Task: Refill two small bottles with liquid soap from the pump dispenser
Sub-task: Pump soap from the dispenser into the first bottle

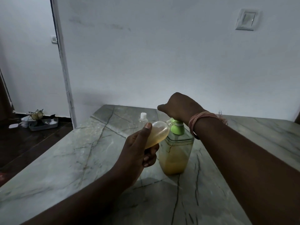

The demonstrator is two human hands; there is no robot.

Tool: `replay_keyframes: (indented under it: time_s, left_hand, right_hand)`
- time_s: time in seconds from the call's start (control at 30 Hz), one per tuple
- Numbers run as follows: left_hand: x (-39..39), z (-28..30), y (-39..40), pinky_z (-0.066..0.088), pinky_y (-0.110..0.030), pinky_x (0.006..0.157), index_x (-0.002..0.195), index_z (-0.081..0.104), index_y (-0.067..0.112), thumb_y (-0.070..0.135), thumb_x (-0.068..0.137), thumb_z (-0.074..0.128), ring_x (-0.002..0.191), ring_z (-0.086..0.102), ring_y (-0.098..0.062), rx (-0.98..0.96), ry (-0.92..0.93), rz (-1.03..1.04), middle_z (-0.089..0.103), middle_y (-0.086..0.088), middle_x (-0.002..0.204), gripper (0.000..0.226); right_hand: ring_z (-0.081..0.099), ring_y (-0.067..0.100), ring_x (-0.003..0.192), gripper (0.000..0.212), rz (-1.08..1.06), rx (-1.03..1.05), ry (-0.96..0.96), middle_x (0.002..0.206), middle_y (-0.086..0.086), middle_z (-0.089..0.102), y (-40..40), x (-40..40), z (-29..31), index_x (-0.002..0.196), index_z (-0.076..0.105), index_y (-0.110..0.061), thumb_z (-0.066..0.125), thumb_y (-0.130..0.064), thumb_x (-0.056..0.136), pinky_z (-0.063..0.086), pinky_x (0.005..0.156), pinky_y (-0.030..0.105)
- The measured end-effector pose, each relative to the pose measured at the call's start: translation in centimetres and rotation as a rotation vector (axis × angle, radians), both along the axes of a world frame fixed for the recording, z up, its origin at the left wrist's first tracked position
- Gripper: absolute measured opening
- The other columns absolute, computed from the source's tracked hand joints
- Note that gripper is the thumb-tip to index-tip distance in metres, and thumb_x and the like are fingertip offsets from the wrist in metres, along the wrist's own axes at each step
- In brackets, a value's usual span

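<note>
A clear pump dispenser (176, 153) with a green top stands on the marble table (81, 159), about half full of yellow soap. My right hand (180, 107) presses down on the pump head, which it hides. My left hand (138, 151) grips a small clear bottle (159, 131) tilted sideways, its open neck against the green pump spout. Yellow soap lies in the lower part of that bottle. A second small clear bottle (143, 121) with a white cap stands upright behind, apart from both hands.
The table meets a white wall at the back and its left edge drops to a dark floor. A grey tray (43, 125) with clutter sits on the floor by a door frame (65, 70). A wall switch (246, 19) is at upper right.
</note>
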State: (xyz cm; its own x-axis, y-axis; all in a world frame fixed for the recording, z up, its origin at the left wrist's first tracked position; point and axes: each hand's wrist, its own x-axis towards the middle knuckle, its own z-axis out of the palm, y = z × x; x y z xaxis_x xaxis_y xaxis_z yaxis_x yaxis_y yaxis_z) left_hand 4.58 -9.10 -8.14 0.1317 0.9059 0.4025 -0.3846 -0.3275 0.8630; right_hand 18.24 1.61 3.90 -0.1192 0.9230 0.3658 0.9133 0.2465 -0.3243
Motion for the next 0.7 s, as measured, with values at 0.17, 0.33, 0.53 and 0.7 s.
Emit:
replay_keyframes:
  time_s: [0.17,0.33,0.53,0.7]
  left_hand:
    - [0.0,0.0,0.0,0.032,-0.022,0.042,0.112,0.072,0.018,0.054,0.098,0.055,0.044,0.035,-0.010,0.007,0.002,0.009,0.047,-0.008,0.064,0.043]
    - [-0.1,-0.3,0.1,0.033,-0.021,0.043,0.113,0.073,0.021,0.054,0.098,0.055,0.044,0.037,-0.009,-0.006,-0.005,-0.018,0.050,-0.006,0.065,0.040]
    - [-0.1,-0.3,0.2,0.033,-0.022,0.043,0.112,0.073,0.022,0.055,0.100,0.055,0.044,0.036,-0.009,0.010,0.002,-0.006,0.050,-0.006,0.065,0.040]
    - [0.0,-0.1,-0.2,0.033,-0.021,0.042,0.114,0.072,0.020,0.054,0.098,0.056,0.043,0.036,-0.008,-0.002,-0.029,-0.011,0.050,-0.007,0.065,0.041]
  right_hand:
    - [0.056,0.019,0.061,0.034,0.017,-0.037,-0.090,0.065,0.002,0.058,-0.6,0.1,0.8,0.064,0.053,-0.017,0.061,-0.043,0.084,0.038,0.055,0.029]
    - [0.056,0.020,0.064,0.034,0.025,0.012,-0.159,0.066,0.000,0.054,-0.7,-0.2,1.1,0.065,0.050,-0.019,0.060,-0.045,0.084,0.040,0.059,0.030]
    - [0.054,0.019,0.055,0.037,0.002,0.015,-0.025,0.058,0.001,0.056,-0.4,0.1,0.0,0.058,0.052,-0.015,0.061,-0.043,0.082,0.031,0.049,0.026]
    - [0.058,0.020,0.061,0.034,0.042,-0.053,-0.111,0.064,0.002,0.059,-0.6,0.0,1.0,0.063,0.054,-0.016,0.060,-0.043,0.084,0.040,0.055,0.029]
